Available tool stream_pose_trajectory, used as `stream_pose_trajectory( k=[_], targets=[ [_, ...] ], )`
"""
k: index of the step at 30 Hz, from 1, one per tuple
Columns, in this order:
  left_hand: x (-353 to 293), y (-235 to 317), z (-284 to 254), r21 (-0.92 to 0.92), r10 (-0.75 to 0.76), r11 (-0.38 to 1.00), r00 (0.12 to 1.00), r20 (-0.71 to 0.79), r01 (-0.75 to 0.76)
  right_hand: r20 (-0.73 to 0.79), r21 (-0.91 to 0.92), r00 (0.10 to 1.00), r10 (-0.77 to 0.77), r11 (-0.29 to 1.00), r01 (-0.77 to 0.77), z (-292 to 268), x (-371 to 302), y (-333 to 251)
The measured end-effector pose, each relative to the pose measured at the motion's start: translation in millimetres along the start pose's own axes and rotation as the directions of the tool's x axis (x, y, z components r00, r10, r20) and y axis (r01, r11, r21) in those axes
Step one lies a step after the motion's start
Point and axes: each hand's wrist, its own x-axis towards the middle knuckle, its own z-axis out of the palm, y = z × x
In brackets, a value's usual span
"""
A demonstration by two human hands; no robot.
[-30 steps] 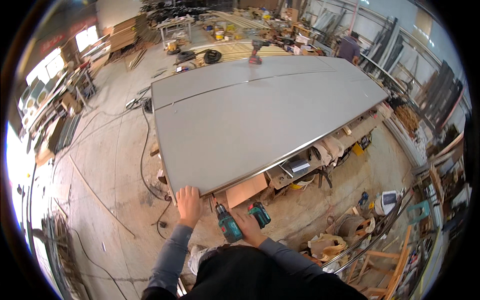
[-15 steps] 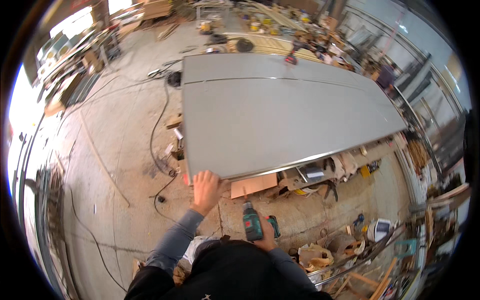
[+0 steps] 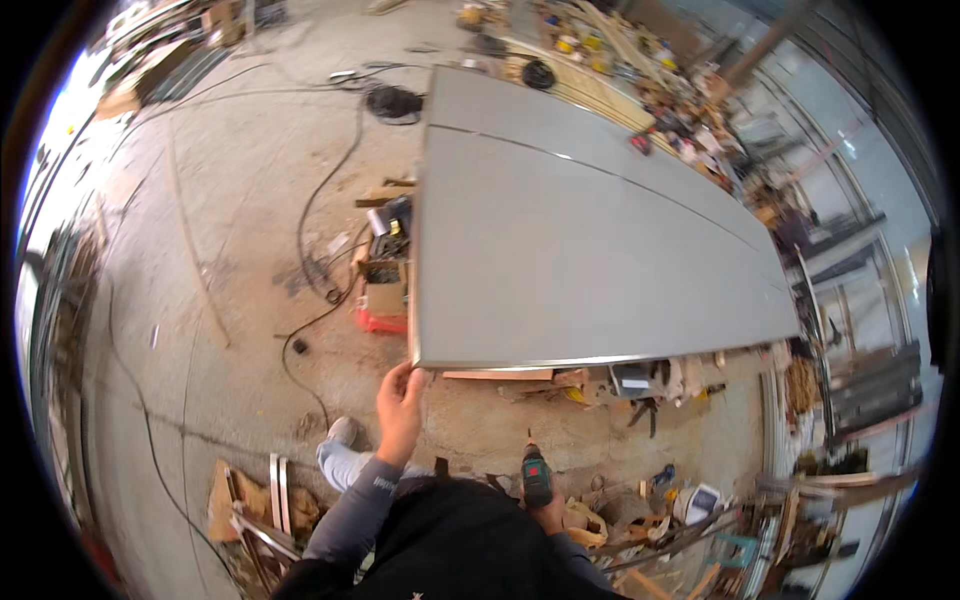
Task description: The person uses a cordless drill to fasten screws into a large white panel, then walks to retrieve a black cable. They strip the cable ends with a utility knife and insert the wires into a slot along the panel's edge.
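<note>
A large flat grey panel (image 3: 580, 250) with a shiny metal edge lies raised above the floor in front of me. My left hand (image 3: 400, 408) is at its near left corner, fingers closed at the edge; the fingertips are partly hidden there. In my right hand (image 3: 549, 512), low and near my body, is a green and black cordless drill (image 3: 537, 478). Its bit points away from me, apart from the panel. Under the near edge shows a thin strip of brown board (image 3: 498, 375).
Left of the panel stands an open cardboard box (image 3: 385, 290) with tools. A black cable (image 3: 303, 240) snakes over the concrete floor. Metal strips (image 3: 278, 495) lie beside my foot at lower left. Scrap and a white bucket (image 3: 697, 503) are at lower right. A red tool (image 3: 640, 143) rests at the panel's far edge.
My view has turned and shifted left. My left hand has gone from lying over the corner to just below it. The drill, still in my right hand, is further from the panel edge.
</note>
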Motion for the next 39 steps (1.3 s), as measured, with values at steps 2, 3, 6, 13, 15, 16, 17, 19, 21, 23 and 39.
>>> stream_pose_trajectory(
  k=[2,3,6,13,15,16,17,19,21,23,39],
  targets=[
    [3,1,-4,-0.204,-0.251,0.941,0.962,0.111,0.269,-0.023,-0.106,0.999,-0.033,0.994,0.03,-3,-13,-33],
    [3,0,-3,-0.263,-0.316,0.9,0.936,0.154,0.347,-0.051,-0.186,0.997,-0.051,0.982,0.04,-4,-21,-56],
    [-8,21,5,-0.304,-0.407,0.827,0.877,0.256,0.473,-0.074,-0.248,0.997,-0.014,0.969,-0.005,-7,-37,-83],
    [-51,34,117,0.527,-0.273,0.839,0.735,0.621,-0.134,-0.35,-0.118,0.907,0.232,0.95,-0.289,-16,-100,-40],
    [-63,28,179,0.49,-0.056,0.634,0.596,0.801,-0.598,-0.48,0.014,0.773,0.416,0.884,-0.468,-20,-131,-19],
    [-64,21,213,0.399,0.059,0.506,0.492,0.869,-0.765,-0.544,0.083,0.708,0.451,0.868,-0.49,-22,-144,0],
    [-66,14,247,0.288,0.162,0.355,0.362,0.918,-0.89,-0.597,0.148,0.64,0.483,0.851,-0.504,-27,-154,18],
    [-60,-10,311,0.276,0.141,0.015,0.276,0.951,-0.961,-0.659,0.368,0.5,0.561,0.821,-0.436,-50,-168,46],
    [-61,-41,378,0.255,0.118,-0.183,0.236,0.964,-0.949,-0.66,0.479,0.384,0.645,0.756,-0.446,-84,-188,69],
    [-60,-75,423,0.286,0.066,-0.289,0.278,0.958,-0.914,-0.668,0.57,0.274,0.691,0.713,-0.409,-134,-200,80],
    [-159,-223,830,0.339,0.019,-0.224,0.343,0.939,-0.914,-0.516,0.608,0.248,0.82,0.555,-0.568,-512,-148,269]
  ],
)
